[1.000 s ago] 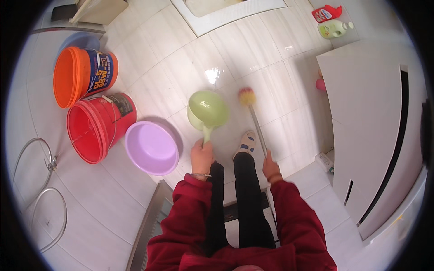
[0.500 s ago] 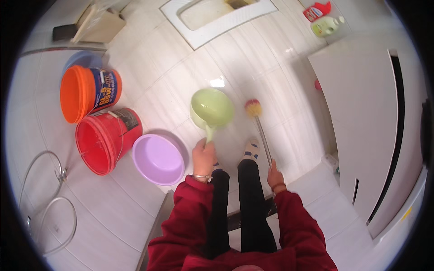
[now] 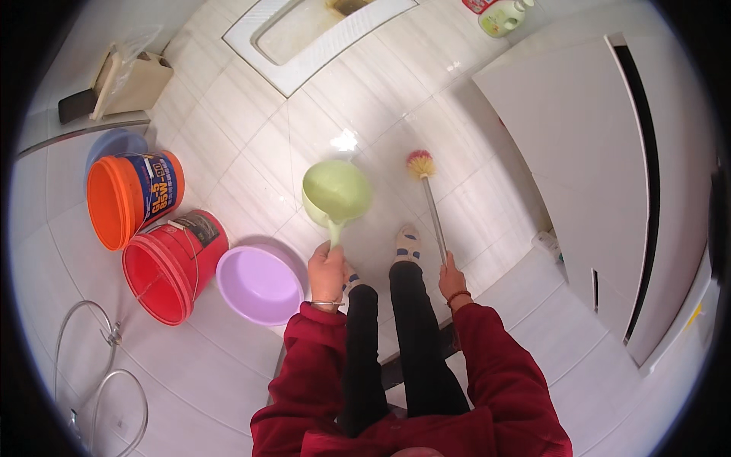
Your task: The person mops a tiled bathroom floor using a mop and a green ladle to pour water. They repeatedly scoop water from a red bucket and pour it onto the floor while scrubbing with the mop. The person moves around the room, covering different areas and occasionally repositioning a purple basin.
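My left hand [image 3: 327, 273] is closed round the handle of a light green water ladle [image 3: 337, 189], held in front of me above the tiled floor. Whether any water is in its bowl I cannot tell. In my right hand [image 3: 452, 279] is the metal handle of a toilet brush [image 3: 431, 202]. The brush's round head, red and yellow, points away from me, low over the floor or on it. My feet stand between the two hands. To the left of the ladle sits a purple basin [image 3: 261, 283].
A red bucket [image 3: 173, 263] and an orange bucket [image 3: 135, 194] lie tipped at the left. Farther ahead is a white squat toilet [image 3: 295, 72] in the floor. A pale cabinet [image 3: 567, 167] stands at the right, a green bottle [image 3: 501, 18] beyond it. A shower hose [image 3: 145, 404] hangs lower left.
The whole view has turned and shifted, so the toilet and cabinet sit farther left. Both hands keep their holds. The ladle's bowl is tilted a little differently.
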`<control>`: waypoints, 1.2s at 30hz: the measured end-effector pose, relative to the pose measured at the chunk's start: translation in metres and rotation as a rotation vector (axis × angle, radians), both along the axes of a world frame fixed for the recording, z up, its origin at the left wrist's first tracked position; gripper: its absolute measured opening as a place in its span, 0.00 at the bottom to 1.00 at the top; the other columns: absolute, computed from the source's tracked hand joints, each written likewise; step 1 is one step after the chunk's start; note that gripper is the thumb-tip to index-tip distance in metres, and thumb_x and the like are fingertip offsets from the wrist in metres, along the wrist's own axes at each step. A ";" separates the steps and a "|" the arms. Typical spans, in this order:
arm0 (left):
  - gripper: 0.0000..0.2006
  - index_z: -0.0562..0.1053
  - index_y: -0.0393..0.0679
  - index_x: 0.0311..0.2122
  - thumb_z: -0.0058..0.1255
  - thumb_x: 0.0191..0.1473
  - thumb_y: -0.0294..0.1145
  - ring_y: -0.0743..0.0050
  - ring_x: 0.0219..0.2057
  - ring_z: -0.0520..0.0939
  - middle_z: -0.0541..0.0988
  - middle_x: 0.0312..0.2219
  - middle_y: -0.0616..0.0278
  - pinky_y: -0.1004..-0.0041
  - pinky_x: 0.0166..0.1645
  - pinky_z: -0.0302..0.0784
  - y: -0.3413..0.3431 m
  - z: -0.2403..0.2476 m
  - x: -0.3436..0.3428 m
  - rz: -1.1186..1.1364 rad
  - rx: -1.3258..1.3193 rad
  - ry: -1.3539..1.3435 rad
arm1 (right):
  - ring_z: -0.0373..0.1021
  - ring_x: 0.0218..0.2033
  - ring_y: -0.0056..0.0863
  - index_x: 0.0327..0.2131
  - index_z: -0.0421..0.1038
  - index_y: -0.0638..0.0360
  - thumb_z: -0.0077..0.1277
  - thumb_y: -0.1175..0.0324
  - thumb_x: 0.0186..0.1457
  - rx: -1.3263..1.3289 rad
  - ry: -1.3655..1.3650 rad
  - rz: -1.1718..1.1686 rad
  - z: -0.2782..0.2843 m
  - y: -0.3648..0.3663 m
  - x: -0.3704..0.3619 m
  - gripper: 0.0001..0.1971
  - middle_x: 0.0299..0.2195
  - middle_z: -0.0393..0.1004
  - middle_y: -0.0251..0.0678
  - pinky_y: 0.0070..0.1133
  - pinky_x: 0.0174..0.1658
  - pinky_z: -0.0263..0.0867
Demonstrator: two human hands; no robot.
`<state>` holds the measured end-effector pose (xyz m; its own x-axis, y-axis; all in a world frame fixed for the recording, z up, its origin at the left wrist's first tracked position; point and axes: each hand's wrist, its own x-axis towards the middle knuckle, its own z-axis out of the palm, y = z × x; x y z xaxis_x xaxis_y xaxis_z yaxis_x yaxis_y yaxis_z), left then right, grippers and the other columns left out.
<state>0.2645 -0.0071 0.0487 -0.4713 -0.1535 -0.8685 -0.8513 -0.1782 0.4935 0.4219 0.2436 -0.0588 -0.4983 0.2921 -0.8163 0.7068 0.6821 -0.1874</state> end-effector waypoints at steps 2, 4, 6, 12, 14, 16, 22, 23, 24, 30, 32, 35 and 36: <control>0.15 0.66 0.31 0.40 0.44 0.48 0.28 0.86 0.10 0.61 0.65 0.18 0.65 0.84 0.12 0.52 0.003 -0.003 0.001 -0.001 0.003 -0.004 | 0.66 0.33 0.57 0.56 0.43 0.48 0.33 0.66 0.55 0.001 0.032 0.033 -0.021 0.000 -0.004 0.24 0.30 0.69 0.60 0.43 0.37 0.62; 0.15 0.66 0.31 0.41 0.44 0.48 0.28 0.86 0.10 0.61 0.65 0.18 0.66 0.84 0.12 0.52 0.004 -0.009 0.001 0.005 -0.003 0.000 | 0.66 0.33 0.57 0.56 0.44 0.49 0.33 0.65 0.55 0.008 0.053 -0.052 -0.035 -0.006 -0.070 0.24 0.30 0.69 0.60 0.44 0.38 0.61; 0.14 0.66 0.31 0.40 0.44 0.48 0.28 0.86 0.10 0.60 0.65 0.18 0.66 0.84 0.12 0.52 0.027 -0.009 -0.004 -0.025 0.036 -0.010 | 0.65 0.33 0.58 0.55 0.46 0.49 0.32 0.64 0.55 -0.007 0.190 0.019 -0.062 0.026 -0.128 0.23 0.30 0.69 0.60 0.43 0.39 0.61; 0.13 0.67 0.32 0.38 0.44 0.48 0.28 0.86 0.10 0.60 0.65 0.18 0.67 0.84 0.12 0.52 0.020 0.005 -0.013 -0.080 0.014 -0.006 | 0.66 0.32 0.56 0.57 0.44 0.48 0.36 0.67 0.53 -0.010 0.300 -0.125 -0.025 0.031 -0.085 0.27 0.30 0.70 0.56 0.40 0.37 0.62; 0.13 0.67 0.32 0.38 0.44 0.48 0.28 0.86 0.10 0.60 0.65 0.18 0.67 0.84 0.12 0.53 0.012 0.001 -0.009 -0.125 0.011 -0.010 | 0.68 0.32 0.52 0.57 0.43 0.57 0.36 0.67 0.53 0.045 0.193 -0.268 -0.023 0.040 -0.042 0.27 0.32 0.71 0.54 0.37 0.37 0.64; 0.12 0.67 0.32 0.38 0.44 0.48 0.28 0.86 0.11 0.61 0.65 0.18 0.67 0.84 0.13 0.53 0.017 0.004 -0.010 -0.104 -0.009 -0.013 | 0.67 0.33 0.52 0.56 0.46 0.55 0.35 0.67 0.55 0.122 0.159 -0.439 -0.033 0.052 -0.025 0.24 0.33 0.70 0.56 0.37 0.37 0.64; 0.13 0.67 0.32 0.38 0.44 0.48 0.29 0.86 0.12 0.62 0.65 0.18 0.67 0.85 0.14 0.55 0.021 -0.006 -0.014 -0.116 0.006 0.018 | 0.66 0.36 0.54 0.54 0.50 0.51 0.34 0.65 0.53 -0.069 0.140 -0.404 -0.042 0.048 -0.130 0.22 0.33 0.69 0.58 0.38 0.39 0.62; 0.14 0.67 0.32 0.39 0.44 0.48 0.29 0.86 0.12 0.62 0.66 0.18 0.67 0.84 0.14 0.56 0.021 0.000 -0.016 -0.095 -0.020 0.013 | 0.66 0.37 0.54 0.53 0.51 0.51 0.34 0.64 0.54 -0.103 0.151 -0.346 -0.033 0.044 -0.136 0.22 0.34 0.69 0.58 0.38 0.40 0.62; 0.14 0.67 0.31 0.39 0.44 0.48 0.29 0.85 0.12 0.62 0.66 0.18 0.67 0.83 0.15 0.56 0.022 0.005 -0.017 -0.075 -0.044 0.008 | 0.65 0.37 0.54 0.53 0.51 0.51 0.34 0.63 0.54 -0.134 0.162 -0.288 -0.024 0.040 -0.140 0.22 0.34 0.69 0.58 0.38 0.40 0.62; 0.15 0.67 0.32 0.40 0.45 0.48 0.29 0.86 0.12 0.62 0.66 0.19 0.67 0.84 0.14 0.55 0.005 0.024 -0.014 -0.055 -0.035 0.000 | 0.65 0.37 0.56 0.55 0.50 0.54 0.37 0.63 0.54 -0.040 0.116 -0.324 -0.001 0.015 -0.007 0.24 0.34 0.69 0.58 0.40 0.41 0.61; 0.13 0.67 0.33 0.39 0.45 0.47 0.29 0.86 0.11 0.61 0.65 0.18 0.67 0.85 0.13 0.54 0.009 0.027 -0.013 -0.061 -0.038 0.009 | 0.66 0.35 0.56 0.54 0.52 0.51 0.37 0.64 0.53 -0.002 0.123 -0.352 0.000 0.008 0.031 0.23 0.33 0.69 0.58 0.41 0.39 0.61; 0.13 0.67 0.33 0.38 0.45 0.47 0.30 0.87 0.11 0.61 0.65 0.18 0.67 0.85 0.13 0.54 0.017 0.027 -0.008 -0.093 -0.030 -0.002 | 0.66 0.33 0.55 0.51 0.55 0.50 0.35 0.66 0.52 0.031 0.242 -0.297 -0.007 -0.004 0.016 0.20 0.32 0.69 0.57 0.41 0.38 0.62; 0.14 0.67 0.33 0.39 0.45 0.47 0.30 0.87 0.11 0.61 0.65 0.18 0.67 0.85 0.13 0.54 0.020 0.031 -0.005 -0.096 -0.033 -0.016 | 0.66 0.34 0.55 0.51 0.56 0.51 0.35 0.65 0.52 -0.067 0.177 -0.374 -0.007 -0.003 -0.007 0.20 0.32 0.69 0.57 0.41 0.38 0.62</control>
